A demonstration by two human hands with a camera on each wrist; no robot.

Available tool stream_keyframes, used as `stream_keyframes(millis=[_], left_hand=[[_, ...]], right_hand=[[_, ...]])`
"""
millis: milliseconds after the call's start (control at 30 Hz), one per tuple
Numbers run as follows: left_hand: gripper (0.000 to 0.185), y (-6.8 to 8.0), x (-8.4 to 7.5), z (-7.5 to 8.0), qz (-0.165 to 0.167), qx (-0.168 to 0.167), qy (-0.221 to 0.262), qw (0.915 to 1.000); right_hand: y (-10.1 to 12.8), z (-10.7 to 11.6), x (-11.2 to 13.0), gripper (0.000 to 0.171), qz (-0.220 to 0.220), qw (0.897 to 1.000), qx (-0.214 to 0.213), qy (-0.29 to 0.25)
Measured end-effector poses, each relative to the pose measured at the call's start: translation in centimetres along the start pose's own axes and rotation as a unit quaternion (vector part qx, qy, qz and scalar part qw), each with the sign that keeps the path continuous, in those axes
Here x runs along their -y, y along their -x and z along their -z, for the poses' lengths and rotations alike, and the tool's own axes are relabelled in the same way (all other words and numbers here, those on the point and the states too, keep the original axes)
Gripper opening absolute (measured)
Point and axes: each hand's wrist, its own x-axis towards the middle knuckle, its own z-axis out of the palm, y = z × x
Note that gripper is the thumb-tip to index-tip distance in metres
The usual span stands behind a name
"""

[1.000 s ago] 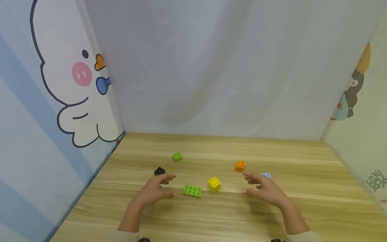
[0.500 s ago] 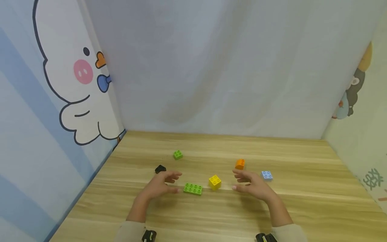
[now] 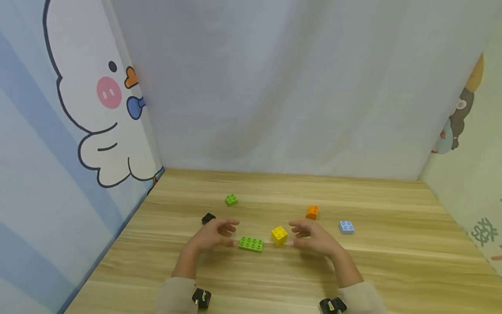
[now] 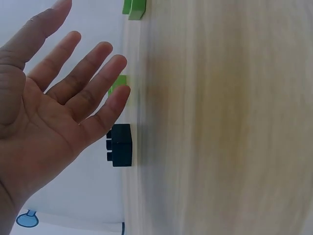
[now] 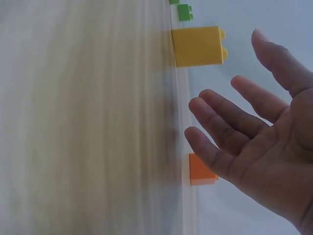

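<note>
In the head view my left hand is just left of the flat green eight-stud brick, thumb tip close to its edge. My right hand is close to the right side of the yellow brick. Both hands hold nothing, and the wrist views show their fingers spread and relaxed. A black brick sits beyond the left fingers, partly covered by that hand in the head view. Past the right fingers is an orange curved brick.
A small green four-stud brick lies farther back on the wooden table. At the right is a light blue four-stud brick. A pale curtain hangs behind the table, with printed cloth walls at both sides.
Both hands have moved inward, the right one leftward from the blue brick to beside the yellow one, the left one rightward to the green brick. The bricks have stayed put.
</note>
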Motion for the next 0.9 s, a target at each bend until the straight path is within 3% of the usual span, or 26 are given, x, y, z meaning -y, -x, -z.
stream_keyframes(millis=[233,433,533,900], left_hand=[[0.059,-1.0,0.3,-0.6,0.001,0.027,0.016,0.9995],[0.056,-1.9,0.2,-1.1,-0.002,0.029,-0.004,0.9996],[0.053,-2.3,0.2,-1.3,-0.001,0.028,-0.025,0.9993],[0.05,-3.2,-0.1,-2.2,0.036,0.043,-0.047,0.9973]], right_hand=[[-1.1,-0.9,-0.1,0.062,-0.007,1.0,0.014,-0.008],[-2.0,-1.1,-0.2,0.058,0.006,1.0,0.021,0.006],[-2.3,-1.1,-0.5,0.057,-0.007,1.0,0.023,0.006],[-3.1,-1.2,-1.0,0.056,-0.038,0.999,0.036,0.006]])
